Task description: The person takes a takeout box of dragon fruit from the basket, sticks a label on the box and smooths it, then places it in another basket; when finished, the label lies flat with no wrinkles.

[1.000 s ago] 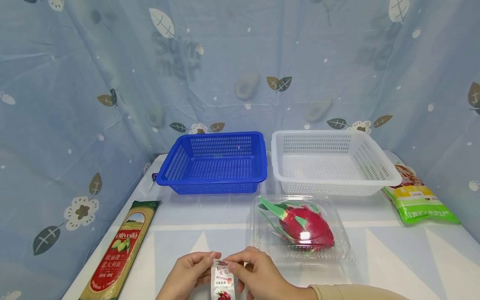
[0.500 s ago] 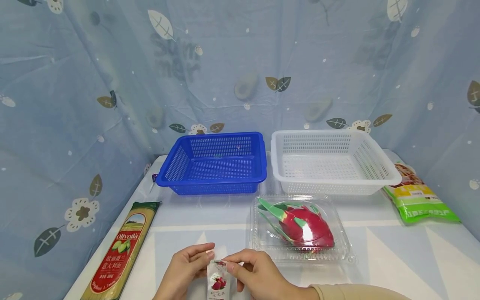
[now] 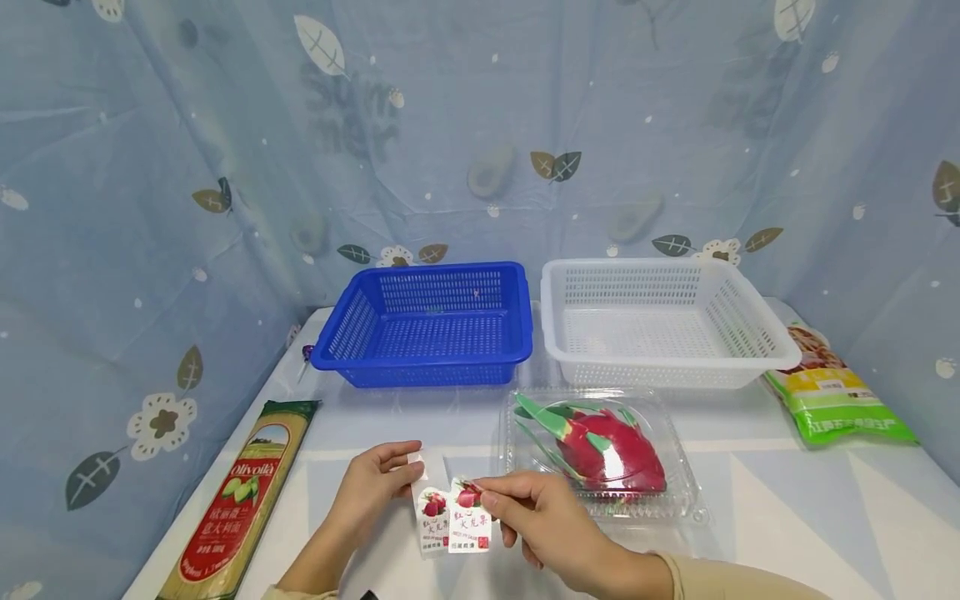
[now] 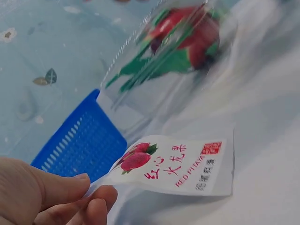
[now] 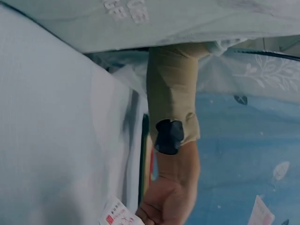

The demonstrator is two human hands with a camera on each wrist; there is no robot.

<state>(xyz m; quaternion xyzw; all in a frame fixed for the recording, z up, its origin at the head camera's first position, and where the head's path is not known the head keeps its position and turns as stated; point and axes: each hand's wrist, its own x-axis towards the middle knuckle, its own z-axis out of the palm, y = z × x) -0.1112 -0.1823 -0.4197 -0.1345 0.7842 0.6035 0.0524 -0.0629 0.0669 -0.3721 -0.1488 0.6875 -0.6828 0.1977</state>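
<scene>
Far left, a spaghetti pack [image 3: 236, 500] is lying slanted on the table [image 3: 405, 410], near end running out of the head view. A purple-topped stick [image 3: 307, 353] is lying beside the blue basket [image 3: 423, 364]; too small to make out further.

Left hand [image 3: 369, 490] is pinching the end of a label strip [image 3: 429, 500] between thumb and fingers. Its pinched end is hidden by the thumb in the left wrist view; a "RED PITAYA" label is showing on it.

Right hand [image 3: 553, 518] is pinching a second label [image 3: 470, 523], fingertips covering its upper right corner. That label is overlapping the strip's edge in the head view; can't tell if they're touching. Right wrist view is cutting both off at the bottom.

Dragon fruit [image 3: 611, 454] is sitting in a clear container [image 3: 527, 479] just beyond the right hand; glare is masking part of it, and it's blurring in the left wrist view. White basket [image 3: 675, 365] is standing behind, partly hiding a green bag [image 3: 843, 404] at far right.

Vs half a second ago: two labels are now showing side by side instead of one; hands are sitting farther apart, left one higher in view. Baskets and container are staying put.
</scene>
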